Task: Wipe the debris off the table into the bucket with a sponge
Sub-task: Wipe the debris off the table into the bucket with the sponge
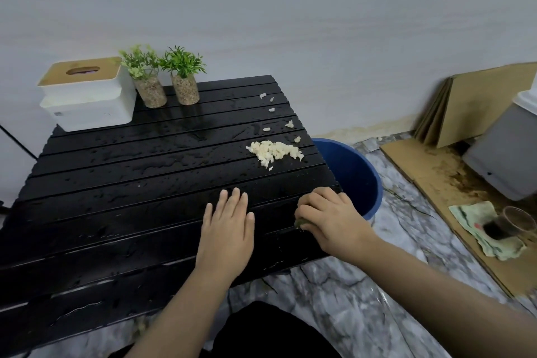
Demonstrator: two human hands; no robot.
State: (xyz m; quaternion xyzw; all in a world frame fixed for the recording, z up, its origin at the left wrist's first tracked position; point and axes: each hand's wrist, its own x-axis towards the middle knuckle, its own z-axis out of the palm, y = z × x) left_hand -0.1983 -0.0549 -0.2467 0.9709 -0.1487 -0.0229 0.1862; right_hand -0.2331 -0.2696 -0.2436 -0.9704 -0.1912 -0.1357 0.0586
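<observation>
Wet slatted bench (pixel 116 183): right hand (pixel 331 218) curls fingers (pixel 311 206) round sponge (pixel 299 224), left hand (pixel 229 229) flat; debris (pixel 276 151) may lodge in gaps, missing bucket (pixel 357 174).

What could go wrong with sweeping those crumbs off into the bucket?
The table is slatted, so bits of the debris pile might drop through the gaps onto the floor. The scattered crumbs farther back seem to lie beyond the bucket, so a straight push could miss it. The wet surface may smear them.
</observation>
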